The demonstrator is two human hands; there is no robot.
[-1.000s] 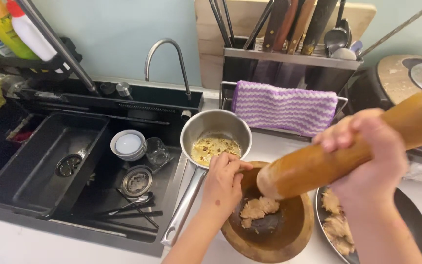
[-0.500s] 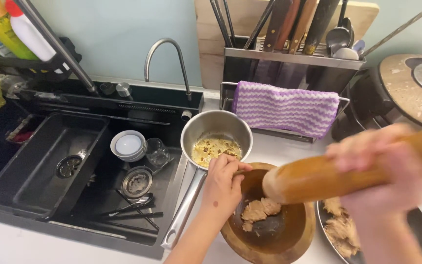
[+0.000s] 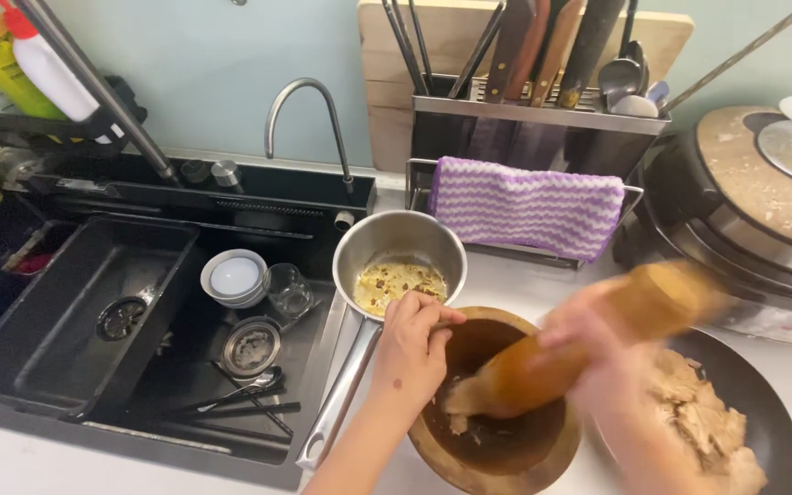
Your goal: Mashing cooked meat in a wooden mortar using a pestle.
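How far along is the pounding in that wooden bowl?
Partly done: pale shredded food already lies in the dark pan. In hand: the right hand drives the blurred wooden pestle into the round wooden mortar, steadied at its rim by the left hand. Pale lumps remain whole inside.

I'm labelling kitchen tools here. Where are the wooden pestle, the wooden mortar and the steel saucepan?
wooden pestle (image 3: 543,371): head view, on its blurred lower shaft.
wooden mortar (image 3: 515,458): head view, on the inner wall near its front.
steel saucepan (image 3: 387,240): head view, on its inner back wall.
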